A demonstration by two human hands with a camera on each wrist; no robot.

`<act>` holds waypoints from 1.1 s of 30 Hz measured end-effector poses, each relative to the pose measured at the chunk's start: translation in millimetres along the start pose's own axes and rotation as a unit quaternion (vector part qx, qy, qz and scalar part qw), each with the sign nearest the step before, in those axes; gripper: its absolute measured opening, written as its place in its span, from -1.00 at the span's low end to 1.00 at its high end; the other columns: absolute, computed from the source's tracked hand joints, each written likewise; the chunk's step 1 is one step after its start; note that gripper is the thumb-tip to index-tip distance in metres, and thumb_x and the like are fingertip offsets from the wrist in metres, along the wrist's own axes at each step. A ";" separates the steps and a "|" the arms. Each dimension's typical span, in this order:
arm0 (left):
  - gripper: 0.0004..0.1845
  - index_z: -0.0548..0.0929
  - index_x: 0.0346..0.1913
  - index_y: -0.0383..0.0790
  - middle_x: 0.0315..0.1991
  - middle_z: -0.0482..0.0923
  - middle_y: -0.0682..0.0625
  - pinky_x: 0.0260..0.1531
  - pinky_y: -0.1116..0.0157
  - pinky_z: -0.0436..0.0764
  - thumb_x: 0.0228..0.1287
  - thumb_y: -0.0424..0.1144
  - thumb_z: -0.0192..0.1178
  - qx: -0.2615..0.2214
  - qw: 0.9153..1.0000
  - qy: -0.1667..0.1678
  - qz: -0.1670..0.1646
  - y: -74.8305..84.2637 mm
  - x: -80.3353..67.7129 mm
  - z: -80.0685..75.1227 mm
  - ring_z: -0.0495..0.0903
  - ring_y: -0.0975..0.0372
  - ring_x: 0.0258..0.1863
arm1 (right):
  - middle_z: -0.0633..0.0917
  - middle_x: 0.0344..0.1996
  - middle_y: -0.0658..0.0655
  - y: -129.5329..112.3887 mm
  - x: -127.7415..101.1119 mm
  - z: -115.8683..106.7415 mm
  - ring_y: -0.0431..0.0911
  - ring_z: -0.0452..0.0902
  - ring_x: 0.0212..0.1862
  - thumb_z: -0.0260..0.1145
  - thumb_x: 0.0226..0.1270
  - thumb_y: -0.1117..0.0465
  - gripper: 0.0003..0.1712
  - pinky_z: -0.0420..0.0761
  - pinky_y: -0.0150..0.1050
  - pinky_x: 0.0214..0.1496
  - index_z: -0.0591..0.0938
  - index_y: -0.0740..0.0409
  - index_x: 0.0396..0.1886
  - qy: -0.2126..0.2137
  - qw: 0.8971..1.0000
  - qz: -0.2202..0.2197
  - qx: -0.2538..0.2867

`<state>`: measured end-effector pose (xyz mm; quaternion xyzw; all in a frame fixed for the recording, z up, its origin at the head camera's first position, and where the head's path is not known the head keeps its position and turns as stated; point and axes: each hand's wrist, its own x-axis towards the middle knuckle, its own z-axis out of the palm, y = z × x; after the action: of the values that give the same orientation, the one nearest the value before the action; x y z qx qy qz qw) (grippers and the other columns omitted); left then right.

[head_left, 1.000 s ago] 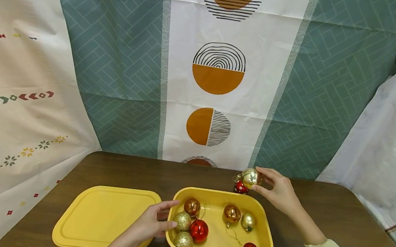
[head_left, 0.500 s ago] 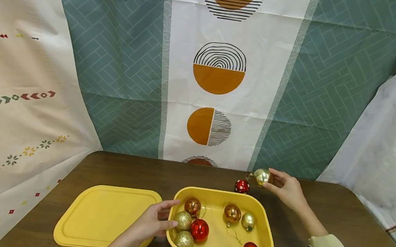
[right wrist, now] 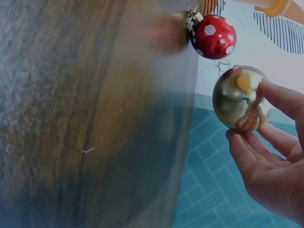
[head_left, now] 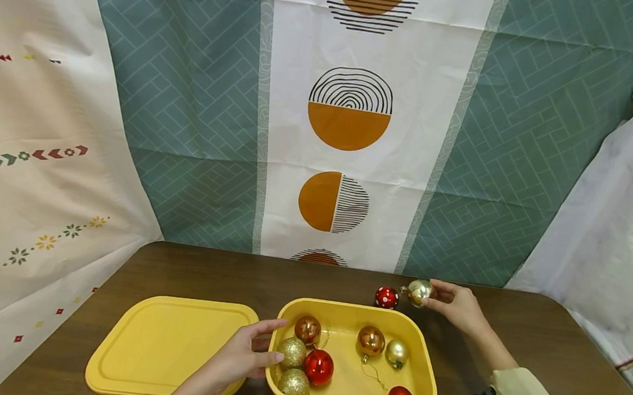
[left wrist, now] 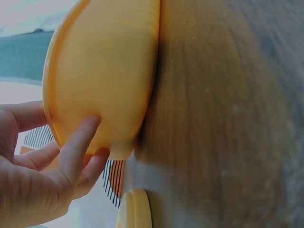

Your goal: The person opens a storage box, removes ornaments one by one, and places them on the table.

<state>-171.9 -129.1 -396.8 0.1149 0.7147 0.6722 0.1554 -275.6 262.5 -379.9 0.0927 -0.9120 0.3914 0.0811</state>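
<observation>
Gold bauble lowered beside dotted bauble

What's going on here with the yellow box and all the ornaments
A person sits at a brown table with an open yellow box holding seven baubles. The left hand grips the box's near left rim. The right hand pinches a shiny gold bauble just behind the box, beside a red white-dotted bauble resting on the table. The yellow lid lies flat to the left of the box.
</observation>
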 end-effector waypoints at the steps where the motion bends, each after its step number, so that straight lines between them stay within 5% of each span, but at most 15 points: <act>1: -0.37 0.24 0.29 -0.41 0.21 0.16 -0.47 -0.39 0.10 0.66 0.15 -0.40 0.20 0.000 1.000 0.000 0.000 0.1 0.0 0.2 0.52 0.06 -0.10 | 0.63 -0.18 0.38 1.3 0.4 0.6 0.19 0.54 -0.07 0.36 0.11 0.20 -0.36 0.62 -0.22 -0.18 0.42 0.54 0.09 -0.005 1.000 0.002 0.001; 17: -0.37 0.24 0.29 -0.41 0.21 0.17 -0.46 -0.37 0.08 0.65 0.15 -0.41 0.20 -0.005 1.000 -0.001 -0.002 -1.0 0.7 -0.2 0.52 0.05 -0.09 | 0.65 -0.25 0.35 9.5 3.5 8.3 0.16 0.57 -0.13 0.39 0.07 0.17 -0.33 0.62 -0.09 -0.16 0.43 0.60 0.04 -0.048 0.999 0.004 -0.007; 24: -0.36 0.23 0.29 -0.40 0.21 0.16 -0.46 -0.37 0.07 0.65 0.15 -0.42 0.20 -0.005 1.000 -0.001 -0.006 -1.2 0.8 -0.5 0.52 0.06 -0.09 | 0.68 -0.36 0.20 24.4 7.1 9.7 0.04 0.61 -0.24 0.42 0.00 -0.03 -0.23 0.64 -0.18 -0.28 0.49 0.56 -0.01 -0.049 0.997 -0.049 0.028; 33: -0.36 0.24 0.29 -0.40 0.21 0.17 -0.46 -0.37 0.07 0.65 0.14 -0.41 0.21 -0.002 1.000 0.000 -0.005 -1.6 0.9 -0.4 0.51 0.04 -0.07 | 0.64 -0.25 0.36 10.5 3.8 9.8 0.18 0.56 -0.13 0.38 0.08 0.23 -0.35 0.62 -0.11 -0.17 0.41 0.63 0.04 -0.051 0.999 0.010 0.003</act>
<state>-172.8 -129.2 -398.4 0.1110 0.7136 0.6732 0.1590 -282.5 262.0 -393.1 0.1042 -0.9147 0.3893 0.0301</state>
